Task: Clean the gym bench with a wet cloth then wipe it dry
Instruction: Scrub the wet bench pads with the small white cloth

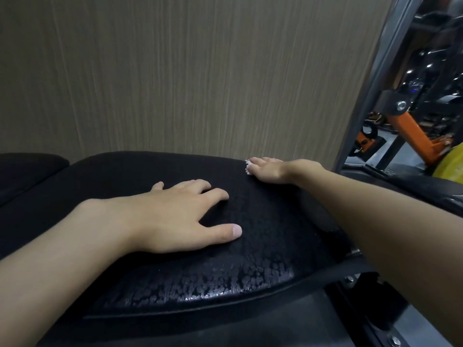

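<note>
A black padded gym bench point(250, 246) fills the lower half of the view; its near part glistens with water droplets. My left hand point(175, 216) rests flat on the pad, fingers spread and straight. My right hand point(270, 170) lies flat at the pad's far right edge. It presses on a white cloth point(248, 166), of which only a small frayed corner shows past the fingertips.
A wood-grain wall point(175, 71) stands right behind the bench. A second black pad point(27, 169) adjoins at the far left. At the right are a grey metal upright point(375, 83), orange and black gym equipment point(411, 131) and something yellow point(451, 164).
</note>
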A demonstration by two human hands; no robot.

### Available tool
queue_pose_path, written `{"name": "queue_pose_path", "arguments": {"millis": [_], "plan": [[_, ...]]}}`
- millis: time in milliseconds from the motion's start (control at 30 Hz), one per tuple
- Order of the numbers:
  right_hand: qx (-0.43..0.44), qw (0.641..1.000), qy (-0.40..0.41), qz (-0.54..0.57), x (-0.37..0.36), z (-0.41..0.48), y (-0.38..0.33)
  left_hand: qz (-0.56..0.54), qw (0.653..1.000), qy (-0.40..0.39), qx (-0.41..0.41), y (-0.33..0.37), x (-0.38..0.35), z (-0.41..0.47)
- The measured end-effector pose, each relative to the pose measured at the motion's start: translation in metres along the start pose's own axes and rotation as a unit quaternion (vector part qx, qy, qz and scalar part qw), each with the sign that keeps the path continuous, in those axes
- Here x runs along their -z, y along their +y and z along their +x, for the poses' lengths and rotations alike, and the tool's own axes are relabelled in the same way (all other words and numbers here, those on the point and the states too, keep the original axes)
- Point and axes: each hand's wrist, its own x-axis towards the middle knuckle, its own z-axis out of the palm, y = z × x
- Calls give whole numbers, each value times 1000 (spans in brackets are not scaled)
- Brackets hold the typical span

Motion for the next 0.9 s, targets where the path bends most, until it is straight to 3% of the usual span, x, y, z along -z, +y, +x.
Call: {"name": "queue_pose_path", "arguments": {"millis": [133, 533, 700, 900], "plan": [[34, 999, 3, -14, -6, -30, -4, 4, 1000, 2, 0, -1, 0, 3], [175, 978, 33, -104, -41, -231, -10, 1, 997, 38, -61, 8, 0, 8], [161, 983, 6, -89, -35, -217, -5, 6, 996, 42, -82, 21, 4, 14], [94, 994, 1, -50, -19, -123, 11, 63, 996, 28, -60, 30, 5, 23]]}}
